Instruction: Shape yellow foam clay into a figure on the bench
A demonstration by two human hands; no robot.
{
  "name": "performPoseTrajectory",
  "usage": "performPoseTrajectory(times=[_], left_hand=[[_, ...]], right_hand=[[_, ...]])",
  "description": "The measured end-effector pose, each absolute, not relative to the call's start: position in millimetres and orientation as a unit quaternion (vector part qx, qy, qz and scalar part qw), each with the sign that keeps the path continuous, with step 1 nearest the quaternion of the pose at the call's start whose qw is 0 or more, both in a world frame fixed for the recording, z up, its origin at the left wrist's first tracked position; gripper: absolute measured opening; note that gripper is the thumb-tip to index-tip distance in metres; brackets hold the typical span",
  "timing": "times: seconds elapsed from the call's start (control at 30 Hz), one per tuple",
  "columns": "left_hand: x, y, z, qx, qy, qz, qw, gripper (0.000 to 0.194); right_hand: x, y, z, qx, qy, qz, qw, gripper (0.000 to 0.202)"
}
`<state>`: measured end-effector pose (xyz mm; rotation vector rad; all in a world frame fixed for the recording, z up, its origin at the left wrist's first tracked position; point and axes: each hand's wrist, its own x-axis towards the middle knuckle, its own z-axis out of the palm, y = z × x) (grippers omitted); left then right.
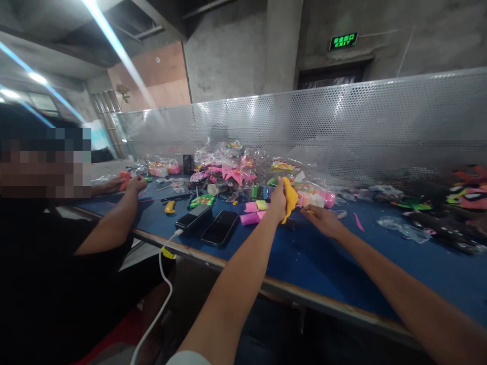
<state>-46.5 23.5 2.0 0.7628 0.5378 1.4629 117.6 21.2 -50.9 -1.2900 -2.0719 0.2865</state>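
My left hand (280, 201) is closed on a yellow soft piece (291, 199), which looks like modelling clay and hangs upright above the table. Just to the right, my right hand (324, 221) has its fingertips pinched together low over the table. A small yellow bit (310, 212) shows at those fingertips. Below and beside my left hand lie pink and purple clay-like blocks (250, 218). Behind it is a row of green and blue blocks (262, 192). A pink pack (327, 198) sits beyond my right hand.
Two dark phones (220, 228) (194, 217) lie left of my arms, one with a white cable (167, 284). A heap of plastic-wrapped pink items (238, 172) stands behind, before a perforated metal screen (342, 121). Dark figures (443, 228) lie right. At left, a person's hands (133, 182) hold something red.
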Motion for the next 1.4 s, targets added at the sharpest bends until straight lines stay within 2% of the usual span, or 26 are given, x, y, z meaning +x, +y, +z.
performPoseTrajectory(times=[0.13,0.47,0.67,0.93,1.03,1.13,1.27,1.4], left_hand=[[-44,28,-2,0.352,0.247,0.651,0.626,0.026],[-42,27,-6,0.428,0.259,0.635,0.589,0.039],[-46,22,-4,0.485,0.234,0.609,0.582,0.049],[-44,24,-2,0.442,0.245,0.618,0.602,0.046],[-45,27,-4,0.435,0.249,0.629,0.594,0.048],[-44,27,-3,0.446,0.259,0.636,0.573,0.047],[-41,23,-1,0.488,0.253,0.635,0.543,0.042],[-41,22,0,0.496,0.253,0.648,0.52,0.042]], right_hand=[[120,26,-54,-0.49,-0.796,0.103,0.342,0.035],[121,31,-62,-0.515,-0.807,0.085,0.276,0.024],[121,23,-56,-0.517,-0.806,0.065,0.282,0.025],[114,19,-47,-0.559,-0.8,0.03,0.218,0.025],[113,22,-47,-0.562,-0.791,0.036,0.239,0.026],[113,23,-47,-0.553,-0.782,0.094,0.273,0.022],[111,18,-43,-0.542,-0.788,0.108,0.271,0.018],[108,12,-36,-0.573,-0.783,0.087,0.227,0.051]])
